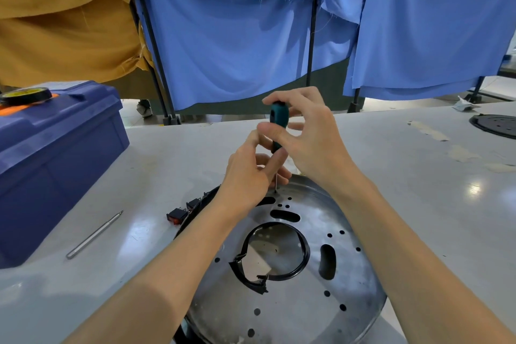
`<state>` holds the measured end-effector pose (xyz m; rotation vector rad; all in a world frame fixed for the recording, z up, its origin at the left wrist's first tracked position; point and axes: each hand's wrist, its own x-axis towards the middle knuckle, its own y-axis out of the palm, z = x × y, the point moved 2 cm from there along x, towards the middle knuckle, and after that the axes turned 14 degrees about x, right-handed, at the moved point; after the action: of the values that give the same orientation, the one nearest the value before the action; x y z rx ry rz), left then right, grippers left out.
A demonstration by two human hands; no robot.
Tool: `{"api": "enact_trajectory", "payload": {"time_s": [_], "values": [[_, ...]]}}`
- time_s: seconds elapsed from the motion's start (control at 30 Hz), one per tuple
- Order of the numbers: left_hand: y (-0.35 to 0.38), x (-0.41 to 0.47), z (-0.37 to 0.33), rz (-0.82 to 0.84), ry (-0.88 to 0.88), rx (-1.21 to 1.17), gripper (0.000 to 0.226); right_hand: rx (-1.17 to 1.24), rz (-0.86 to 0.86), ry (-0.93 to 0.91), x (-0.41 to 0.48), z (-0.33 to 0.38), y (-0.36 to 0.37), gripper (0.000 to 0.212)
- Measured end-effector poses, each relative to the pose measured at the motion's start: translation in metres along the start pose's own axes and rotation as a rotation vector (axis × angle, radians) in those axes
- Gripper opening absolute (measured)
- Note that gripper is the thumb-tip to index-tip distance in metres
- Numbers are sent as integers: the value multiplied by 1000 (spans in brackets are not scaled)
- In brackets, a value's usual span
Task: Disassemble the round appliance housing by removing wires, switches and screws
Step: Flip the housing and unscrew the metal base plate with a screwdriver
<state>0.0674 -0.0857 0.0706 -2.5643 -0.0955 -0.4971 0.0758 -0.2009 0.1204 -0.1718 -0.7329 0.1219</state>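
Observation:
A round metal housing [304,313] with holes, slots and a black ring round its centre opening lies on the table in front of me. A teal-handled screwdriver [278,120] stands upright, its thin shaft tip set in a hole near the housing's far rim. My right hand [310,137] grips the handle from the top and side. My left hand [251,173] pinches the lower end of the handle and the shaft. Two black rocker switches [181,211] with a red face lie on the table at the housing's left edge.
A blue toolbox [55,156] with a roll of tape [25,95] on its lid stands at the left. A silver metal rod [93,235] lies beside it. A black perforated disc [497,125] sits at the far right. Blue and mustard cloths hang behind the table.

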Motion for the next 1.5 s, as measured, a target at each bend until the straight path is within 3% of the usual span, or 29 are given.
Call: {"api": "enact_trajectory", "payload": {"time_s": [0.2, 0.33, 0.53, 0.7, 0.93, 1.1, 1.17, 1.33, 1.5], "values": [[1, -1, 0, 38, 2, 1, 17, 17, -4, 34, 1, 3, -4, 42], [0, -1, -2, 17, 6, 9, 19, 37, 1, 22, -1, 4, -2, 31], [-1, 0, -2, 2, -5, -24, 22, 3, -13, 22, 1, 2, -5, 42], [-1, -2, -4, 31, 32, -10, 20, 17, 9, 30, 0, -1, -3, 28], [0, -1, -2, 4, 1, -52, 19, -12, 8, 7, 2, -1, -4, 44], [-1, -1, -4, 19, 45, -5, 21, 41, 55, 25, 0, 0, 0, 29], [-1, -1, -4, 14, 22, -12, 15, 6, 24, 12, -1, -1, -1, 33], [0, -1, -3, 21, -22, -15, 25, 3, 8, 14, 1, 0, -3, 45], [-1, -1, -4, 10, -1, -18, 18, 50, 35, 28, -1, 1, -1, 30]]}}
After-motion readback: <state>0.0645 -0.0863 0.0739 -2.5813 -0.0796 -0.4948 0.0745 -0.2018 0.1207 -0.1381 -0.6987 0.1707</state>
